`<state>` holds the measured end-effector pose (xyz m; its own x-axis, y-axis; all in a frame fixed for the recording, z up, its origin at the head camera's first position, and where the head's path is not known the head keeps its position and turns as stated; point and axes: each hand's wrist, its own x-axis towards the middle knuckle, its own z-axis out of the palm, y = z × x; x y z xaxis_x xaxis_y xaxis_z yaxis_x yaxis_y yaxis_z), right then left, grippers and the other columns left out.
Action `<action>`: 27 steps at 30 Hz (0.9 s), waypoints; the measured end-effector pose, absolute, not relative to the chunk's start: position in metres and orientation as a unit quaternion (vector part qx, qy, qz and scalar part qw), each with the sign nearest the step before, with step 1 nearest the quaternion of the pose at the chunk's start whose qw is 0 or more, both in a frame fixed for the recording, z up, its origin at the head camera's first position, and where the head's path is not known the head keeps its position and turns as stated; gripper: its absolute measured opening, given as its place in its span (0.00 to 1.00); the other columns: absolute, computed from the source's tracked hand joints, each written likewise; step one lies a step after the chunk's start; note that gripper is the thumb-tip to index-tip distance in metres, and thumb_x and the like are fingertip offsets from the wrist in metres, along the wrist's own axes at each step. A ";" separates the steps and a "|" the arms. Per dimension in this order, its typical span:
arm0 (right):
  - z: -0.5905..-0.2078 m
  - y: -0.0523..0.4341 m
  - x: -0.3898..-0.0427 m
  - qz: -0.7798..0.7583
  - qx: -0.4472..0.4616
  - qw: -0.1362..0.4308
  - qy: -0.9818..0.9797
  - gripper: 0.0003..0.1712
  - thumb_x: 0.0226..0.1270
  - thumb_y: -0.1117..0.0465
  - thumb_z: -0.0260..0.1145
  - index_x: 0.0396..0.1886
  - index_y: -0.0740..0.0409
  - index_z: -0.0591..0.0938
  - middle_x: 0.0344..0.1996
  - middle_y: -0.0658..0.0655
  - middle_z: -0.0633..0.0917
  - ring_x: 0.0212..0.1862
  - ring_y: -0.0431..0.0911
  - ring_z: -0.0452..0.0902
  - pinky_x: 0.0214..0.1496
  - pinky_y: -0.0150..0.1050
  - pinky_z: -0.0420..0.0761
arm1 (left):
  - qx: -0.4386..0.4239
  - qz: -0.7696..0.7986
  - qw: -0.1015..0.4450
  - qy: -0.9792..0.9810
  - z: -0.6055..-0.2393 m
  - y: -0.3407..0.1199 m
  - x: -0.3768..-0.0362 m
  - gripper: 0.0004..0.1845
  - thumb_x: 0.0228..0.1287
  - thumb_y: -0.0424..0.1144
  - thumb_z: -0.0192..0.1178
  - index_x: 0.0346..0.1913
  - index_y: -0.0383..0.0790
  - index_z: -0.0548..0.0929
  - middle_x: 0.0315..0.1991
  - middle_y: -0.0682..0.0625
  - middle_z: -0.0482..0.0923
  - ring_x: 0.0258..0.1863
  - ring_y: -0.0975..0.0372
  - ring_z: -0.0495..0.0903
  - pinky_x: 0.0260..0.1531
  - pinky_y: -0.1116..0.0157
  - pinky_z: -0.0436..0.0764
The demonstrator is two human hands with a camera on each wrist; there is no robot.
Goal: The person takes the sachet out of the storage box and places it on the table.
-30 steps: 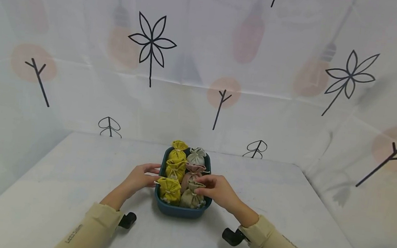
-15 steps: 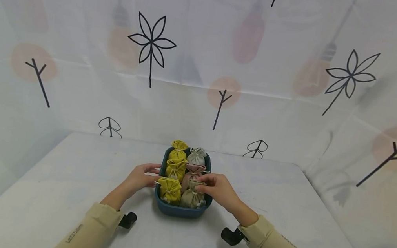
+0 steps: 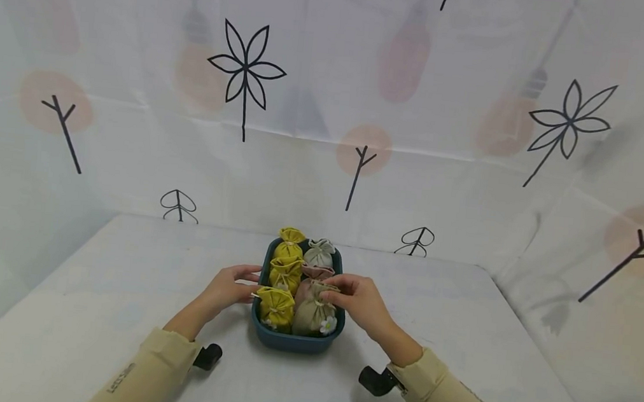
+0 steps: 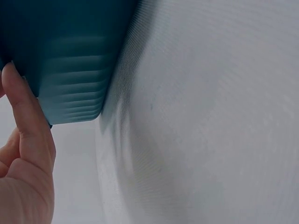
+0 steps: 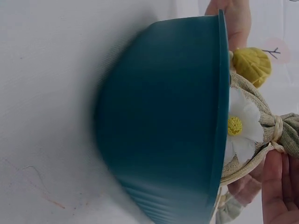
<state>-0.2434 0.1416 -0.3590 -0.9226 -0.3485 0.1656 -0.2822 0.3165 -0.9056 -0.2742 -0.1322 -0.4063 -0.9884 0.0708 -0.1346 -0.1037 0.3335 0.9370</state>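
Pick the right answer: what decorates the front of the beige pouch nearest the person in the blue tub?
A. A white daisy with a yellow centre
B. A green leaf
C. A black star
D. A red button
A: the beige pouch in the blue tub carries a white daisy with a yellow centre, plain in the right wrist view.

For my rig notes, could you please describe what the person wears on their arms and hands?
Both hands, the left hand and right hand, are bare. Each arm has a pale beige long sleeve; the left one carries small dark lettering. A black camera mount sits at each wrist.
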 end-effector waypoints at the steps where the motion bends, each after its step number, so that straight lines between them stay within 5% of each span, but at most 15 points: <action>1: -0.358 0.142 -0.243 -0.553 -0.192 0.028 0.810 0.14 0.58 0.60 0.69 0.41 0.64 0.83 0.35 0.54 0.84 0.37 0.44 0.78 0.38 0.38 0.80 | -0.010 0.577 0.075 0.813 -0.407 -0.132 -0.274 0.26 0.59 0.35 0.64 0.62 0.42 0.73 0.52 0.41 0.75 0.33 0.59 0.81 0.36 0.63 0.82; 19: -0.343 0.148 -0.237 -0.588 -0.147 -0.023 0.795 0.14 0.58 0.62 0.69 0.42 0.65 0.83 0.35 0.55 0.84 0.39 0.45 0.78 0.45 0.45 0.80 | -0.011 0.579 0.074 0.812 -0.407 -0.133 -0.274 0.27 0.58 0.33 0.64 0.62 0.40 0.72 0.52 0.41 0.75 0.37 0.58 0.81 0.36 0.64 0.82; 27: -0.334 0.151 -0.232 -0.588 -0.155 -0.052 0.792 0.14 0.59 0.62 0.68 0.43 0.66 0.82 0.34 0.56 0.83 0.37 0.43 0.78 0.41 0.36 0.80 | -0.013 0.576 0.072 0.814 -0.408 -0.132 -0.274 0.26 0.59 0.34 0.64 0.62 0.41 0.73 0.51 0.41 0.75 0.35 0.59 0.81 0.36 0.64 0.82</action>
<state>-0.2319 0.1512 -0.3341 -0.9462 -0.1849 0.2655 -0.3077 0.2609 -0.9150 -0.2743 -0.1320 -0.4079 -0.9894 0.0605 -0.1320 -0.1043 0.3367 0.9358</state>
